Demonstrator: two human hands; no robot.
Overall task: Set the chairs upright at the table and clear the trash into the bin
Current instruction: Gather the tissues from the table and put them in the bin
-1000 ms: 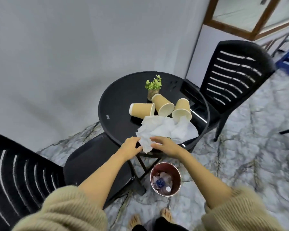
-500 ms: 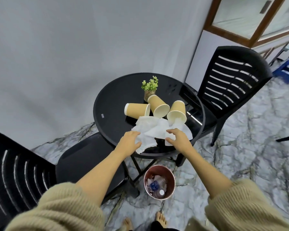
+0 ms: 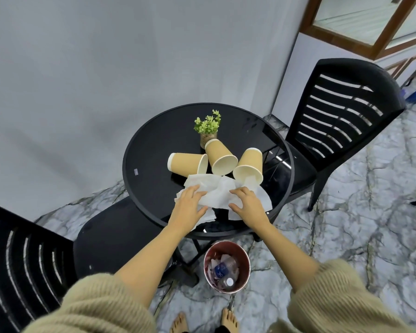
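Head view: my left hand (image 3: 190,207) and right hand (image 3: 249,204) lie spread on the crumpled napkins (image 3: 216,195) at the round table's (image 3: 154,140) six o'clock. Gathering carelessly could roll the tipped paper cups (image 3: 222,156) off, missing the bin (image 3: 226,267).

Left hand (image 3: 189,207) and right hand (image 3: 247,205) reach forward, fingers spread.

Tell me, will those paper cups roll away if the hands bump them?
Probably. All three paper cups lie on their sides on the smooth glass table, so a nudge could roll them, likely in a curve since they taper. They look empty and light. The tissue touches them.
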